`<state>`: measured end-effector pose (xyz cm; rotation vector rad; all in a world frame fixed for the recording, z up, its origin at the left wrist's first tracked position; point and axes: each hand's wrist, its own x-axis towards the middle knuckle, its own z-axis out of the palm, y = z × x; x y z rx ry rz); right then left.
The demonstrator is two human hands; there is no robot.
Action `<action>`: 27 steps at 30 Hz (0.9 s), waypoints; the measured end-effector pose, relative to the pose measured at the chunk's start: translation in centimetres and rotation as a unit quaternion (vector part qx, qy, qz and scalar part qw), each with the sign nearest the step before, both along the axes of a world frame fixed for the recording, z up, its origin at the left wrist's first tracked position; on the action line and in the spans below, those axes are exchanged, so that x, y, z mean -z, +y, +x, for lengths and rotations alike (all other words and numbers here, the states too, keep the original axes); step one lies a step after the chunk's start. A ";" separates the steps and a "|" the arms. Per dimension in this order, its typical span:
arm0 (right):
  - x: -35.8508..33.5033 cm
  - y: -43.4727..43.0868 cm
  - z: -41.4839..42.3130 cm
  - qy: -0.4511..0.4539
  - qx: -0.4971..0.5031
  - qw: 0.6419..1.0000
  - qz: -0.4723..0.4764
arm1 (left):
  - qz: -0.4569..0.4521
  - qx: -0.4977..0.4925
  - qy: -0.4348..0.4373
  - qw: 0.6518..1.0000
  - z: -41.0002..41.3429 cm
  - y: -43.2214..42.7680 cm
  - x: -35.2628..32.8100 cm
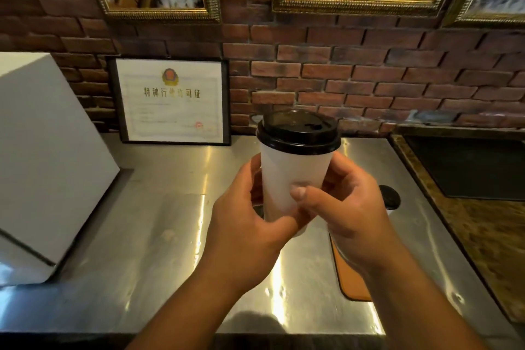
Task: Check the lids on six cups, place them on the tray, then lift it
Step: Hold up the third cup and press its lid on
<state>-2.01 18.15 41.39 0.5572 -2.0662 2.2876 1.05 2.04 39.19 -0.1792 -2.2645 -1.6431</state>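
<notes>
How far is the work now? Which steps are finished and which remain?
Done: one cup seems to stand on the orange tray behind the right hand. In hand: both hands, the left hand included, hold a white cup with its black lid on. Left: other cups are out of view; tray not lifted.

A red brick wall [369, 77] is running behind the steel worktop [159, 236], which is catching streaks of warm light. Gilt picture frames [360, 7] are hanging above; a black-framed certificate [172, 101] is leaning against the bricks beside a white box [42, 167].
</notes>
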 end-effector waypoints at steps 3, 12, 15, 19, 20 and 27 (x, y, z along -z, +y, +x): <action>0.0 0.0 0.4 0.006 0.017 1.000 0.009 | -0.013 -0.020 -0.007 1.000 0.6 0.2 0.0; 0.6 -0.5 2.1 -0.001 -0.009 0.999 0.032 | -0.025 -0.038 -0.019 0.999 2.5 -0.5 0.7; 0.4 -0.4 2.6 0.002 0.003 1.000 0.027 | -0.028 -0.037 -0.018 0.999 3.0 -0.4 0.6; 0.2 -0.7 3.2 0.019 0.034 0.999 0.036 | -0.022 -0.033 -0.005 0.999 3.4 0.0 0.4; 0.2 -0.8 3.3 0.022 0.039 0.998 0.035 | -0.017 -0.033 -0.001 0.999 3.6 0.1 0.2; -1.0 -1.0 3.0 0.045 0.031 0.998 0.035 | 0.000 -0.036 0.042 0.998 3.3 -0.3 -1.9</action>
